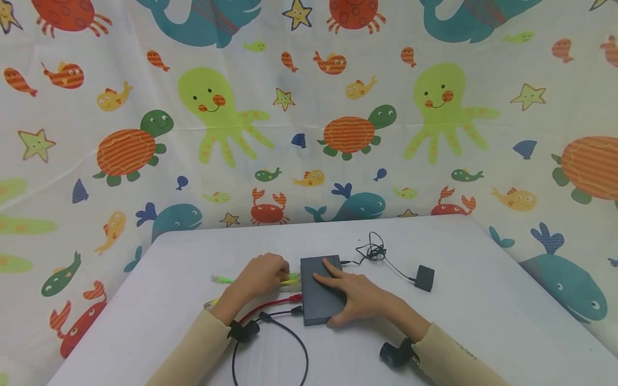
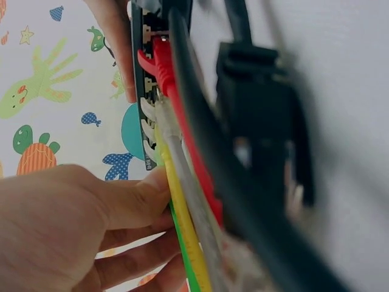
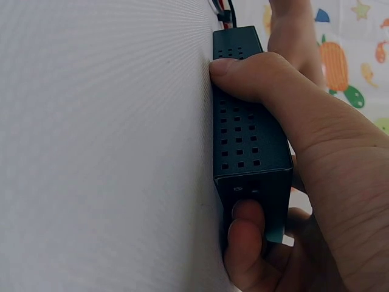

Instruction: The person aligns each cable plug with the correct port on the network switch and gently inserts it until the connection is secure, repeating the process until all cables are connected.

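Observation:
A dark grey network switch [image 1: 314,308] lies on the white table, with cables running into its left side. My left hand [image 1: 258,276] is at the far end of that side. In the left wrist view, its thumb and forefinger pinch the green network cable [image 2: 184,252] at the port, beside a yellow cable [image 2: 182,210], a grey cable [image 2: 193,213] and a red cable [image 2: 175,97]. The plug itself is mostly hidden by the fingers. With my right hand [image 1: 362,297] I grip the switch, the thumb against its vented side [image 3: 238,137] and the fingers across its top and right side.
Behind the switch, a thin power cord [image 1: 374,251] lies tangled and leads to a black adapter [image 1: 425,278] at right. A black cable [image 1: 304,348] loops toward the table's front. Loose cable ends [image 1: 219,279] lie left of my left hand. A patterned curtain [image 1: 309,134] hangs behind the table.

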`<state>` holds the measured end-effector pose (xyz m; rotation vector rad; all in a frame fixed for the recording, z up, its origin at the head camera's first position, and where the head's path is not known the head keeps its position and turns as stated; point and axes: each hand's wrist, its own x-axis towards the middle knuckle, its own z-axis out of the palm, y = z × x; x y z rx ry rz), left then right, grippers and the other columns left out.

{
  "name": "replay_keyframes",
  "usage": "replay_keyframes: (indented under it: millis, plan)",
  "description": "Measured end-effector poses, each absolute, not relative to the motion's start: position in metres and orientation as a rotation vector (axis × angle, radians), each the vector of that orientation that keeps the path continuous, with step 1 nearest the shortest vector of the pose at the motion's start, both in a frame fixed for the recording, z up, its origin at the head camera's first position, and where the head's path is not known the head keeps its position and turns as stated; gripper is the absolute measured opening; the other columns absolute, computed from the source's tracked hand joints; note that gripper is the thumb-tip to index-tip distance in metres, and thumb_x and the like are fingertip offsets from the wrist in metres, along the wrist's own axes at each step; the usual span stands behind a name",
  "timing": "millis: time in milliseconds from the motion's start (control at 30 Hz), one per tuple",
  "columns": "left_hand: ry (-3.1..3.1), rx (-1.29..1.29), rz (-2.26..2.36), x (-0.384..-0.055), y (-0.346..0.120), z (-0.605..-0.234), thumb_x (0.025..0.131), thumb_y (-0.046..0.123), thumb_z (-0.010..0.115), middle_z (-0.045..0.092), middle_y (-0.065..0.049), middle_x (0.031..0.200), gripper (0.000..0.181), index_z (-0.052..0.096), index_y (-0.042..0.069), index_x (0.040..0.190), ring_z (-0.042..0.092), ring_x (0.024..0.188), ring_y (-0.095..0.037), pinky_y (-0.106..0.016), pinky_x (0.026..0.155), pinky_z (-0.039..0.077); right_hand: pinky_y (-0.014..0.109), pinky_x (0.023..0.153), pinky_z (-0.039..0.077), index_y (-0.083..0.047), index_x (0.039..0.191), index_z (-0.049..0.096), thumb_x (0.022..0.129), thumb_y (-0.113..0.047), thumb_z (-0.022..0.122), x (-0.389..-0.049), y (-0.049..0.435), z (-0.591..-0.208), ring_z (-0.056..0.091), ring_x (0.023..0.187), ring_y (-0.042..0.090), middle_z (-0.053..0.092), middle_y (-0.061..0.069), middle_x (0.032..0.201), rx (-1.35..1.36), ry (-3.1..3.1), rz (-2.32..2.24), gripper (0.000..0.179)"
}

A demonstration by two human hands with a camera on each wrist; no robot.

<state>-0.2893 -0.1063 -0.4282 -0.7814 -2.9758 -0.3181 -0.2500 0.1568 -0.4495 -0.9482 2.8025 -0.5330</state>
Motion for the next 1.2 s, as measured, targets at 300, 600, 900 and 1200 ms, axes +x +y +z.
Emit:
replay_keyframes:
  millis: [300, 600, 900, 1200]
  plan:
    - [-2.981, -0.792, -0.348, -0.2895, -0.1070, -0.4293, 0.086, 0.013, 0.071, 0.069, 0.005, 0.084, 0.011, 0.076, 0.015, 0.095, 0.054, 0.075, -0.011, -0.032, 0.077, 0.052, 0.056, 0.104, 0.041, -0.043, 0.149, 0.027, 0.066, -0.068, 0.073, -0.2500, 0.1567, -0.4504, 0.037, 0.141, 0.035, 0.007, -0.002, 0.164, -0.941, 2.797, -0.532, 0.098]
    - [-2.962, -0.800, -0.350, -0.2900, -0.1058, -0.4290, 0.086, 0.012, 0.071, 0.069, 0.005, 0.083, 0.009, 0.076, 0.015, 0.093, 0.054, 0.076, -0.012, -0.032, 0.077, 0.052, 0.057, 0.103, 0.041, -0.044, 0.149, 0.027, 0.066, -0.069, 0.073, -0.2502, 0.1573, -0.4489, 0.037, 0.141, 0.036, 0.008, -0.002, 0.164, -0.931, 2.801, -0.532, 0.098]
    - [-2.964, -0.792, -0.357, -0.2917, -0.1052, -0.4303, 0.086, 0.013, 0.071, 0.068, 0.005, 0.082, 0.009, 0.076, 0.015, 0.093, 0.054, 0.074, -0.011, -0.031, 0.076, 0.051, 0.057, 0.104, 0.040, -0.043, 0.149, 0.028, 0.066, -0.067, 0.073, -0.2492, 0.1573, -0.4471, 0.036, 0.141, 0.036, 0.008, -0.002, 0.164, -0.923, 2.797, -0.534, 0.098]
    - [-2.945, -0.823, -0.359, -0.2911, -0.1067, -0.4300, 0.086, 0.013, 0.071, 0.069, 0.005, 0.084, 0.009, 0.076, 0.015, 0.093, 0.054, 0.076, -0.011, -0.032, 0.077, 0.052, 0.058, 0.103, 0.040, -0.044, 0.149, 0.027, 0.066, -0.068, 0.073, -0.2508, 0.1568, -0.4490, 0.036, 0.141, 0.036, 0.008, -0.002, 0.164, -0.934, 2.799, -0.533, 0.098]
